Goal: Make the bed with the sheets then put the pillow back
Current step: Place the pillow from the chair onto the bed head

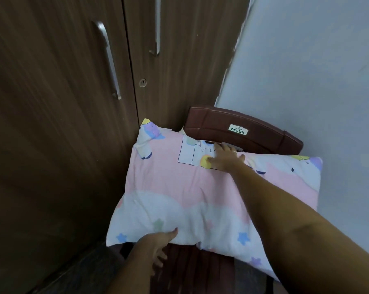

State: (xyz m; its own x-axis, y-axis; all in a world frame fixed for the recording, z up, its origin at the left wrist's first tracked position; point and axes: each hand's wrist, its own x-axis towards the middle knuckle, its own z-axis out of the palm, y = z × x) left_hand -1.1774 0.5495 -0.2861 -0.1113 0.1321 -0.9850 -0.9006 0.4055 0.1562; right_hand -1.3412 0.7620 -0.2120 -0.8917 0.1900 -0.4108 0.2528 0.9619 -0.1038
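Nearest to me, my left hand sat at the near edge of the pillow, thumb up on the top of the fabric and the other fingers spread below the edge over the dark brown seat of the chair. The fingers looked loose and parted; whether they had actually closed on the pillow's edge I could not tell from this view.

The pillow itself lay flat across the chair seat, overhanging it on the left and right. Its cover was pink and white with pastel stars, clouds and a castle outline. Its left corner pressed against the wardrobe.

Farther out, my right arm reached across the pillow from the lower right. My right hand lay on the far part of the pillow, fingers extended and spread over the printed castle, with the fingertips reaching the far edge by the chair back. It rested on the fabric rather than clenching it, as far as I could see.

Beyond that hand stood the chair's curved brown backrest, carrying a small label that read DELUX. Behind the chair, the wood-grain wardrobe doors with their two long metal handles filled the left, and a pale wall filled the right.
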